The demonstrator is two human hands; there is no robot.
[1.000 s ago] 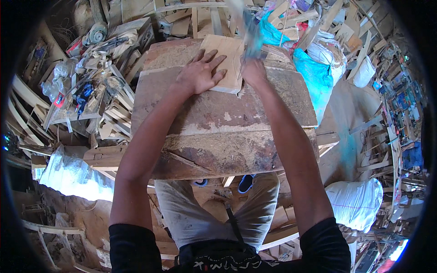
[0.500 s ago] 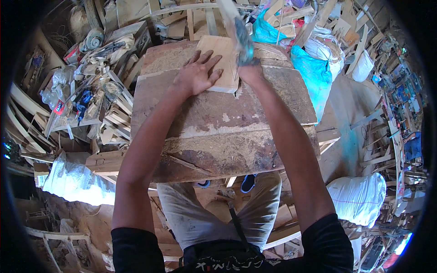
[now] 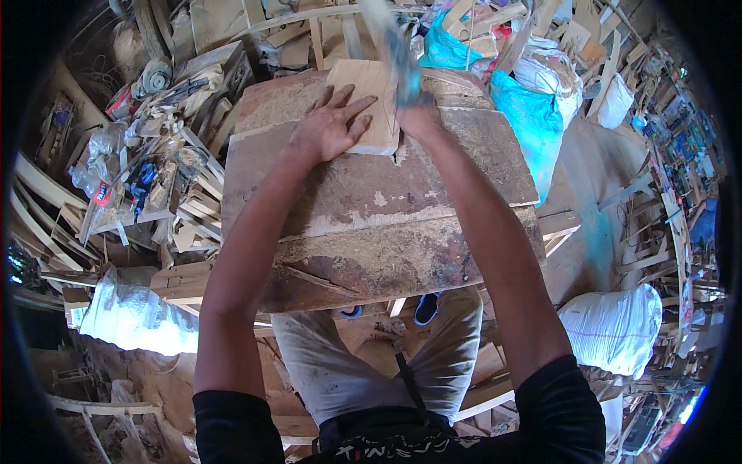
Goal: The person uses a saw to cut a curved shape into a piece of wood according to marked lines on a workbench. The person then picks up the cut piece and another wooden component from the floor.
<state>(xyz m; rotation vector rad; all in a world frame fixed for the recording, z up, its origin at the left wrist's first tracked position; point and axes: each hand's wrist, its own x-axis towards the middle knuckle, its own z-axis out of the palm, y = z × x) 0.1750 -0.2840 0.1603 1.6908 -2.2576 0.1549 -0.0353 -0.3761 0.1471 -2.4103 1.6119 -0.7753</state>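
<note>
The board [image 3: 369, 80] lies on the bench [image 3: 348, 182], left hand [image 3: 328, 131] spread flat on it, gripping nothing, right hand [image 3: 418, 117] closed round a blurred tool [image 3: 401, 68] by its right edge; the work looks unfinished, the board largely whole; how much remains, I cannot tell.

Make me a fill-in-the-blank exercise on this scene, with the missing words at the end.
1. The left hand rests palm ____ on the pale board.
2. The right hand holds a blurred tool beside the board's ____ edge.
3. On the worn bench, the board lies closer to the ____ edge than to the near one.
4. The large sack at the picture's lower right is ____ in colour.

Missing words: down; right; far; white.
</note>
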